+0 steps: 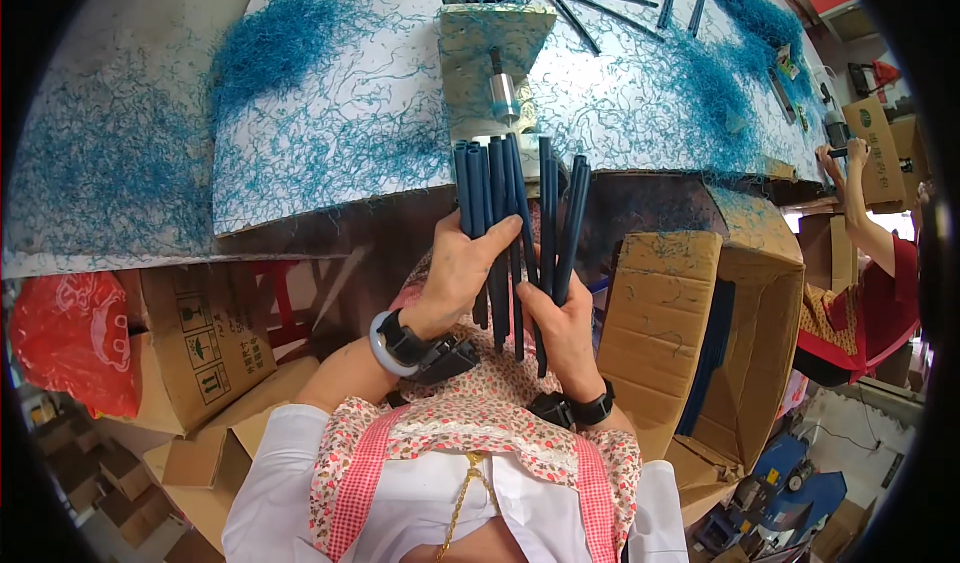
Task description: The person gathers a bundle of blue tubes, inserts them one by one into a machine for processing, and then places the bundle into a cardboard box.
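Observation:
My left hand (462, 265) is closed around a bunch of long dark blue plastic tubes (475, 188), its thumb pressed across them. A smaller group of the same kind of tubes (570, 218) is gripped in my right hand (562, 325). Both bunches point up and away from me, above my lap, and their lower ends hang below my hands. Just beyond the upper tube ends is a shiny metal spindle (503, 98) on a machine mount (465, 48). No tube visibly touches the spindle.
Curly blue shavings (275, 53) cover the white worktable (330, 153). More tubes (610, 8) lie at its far side. An open cardboard box (665, 333) holding blue tubes stands at my right, another carton (205, 338) at my left. Another person's arm (862, 203) reaches in at far right.

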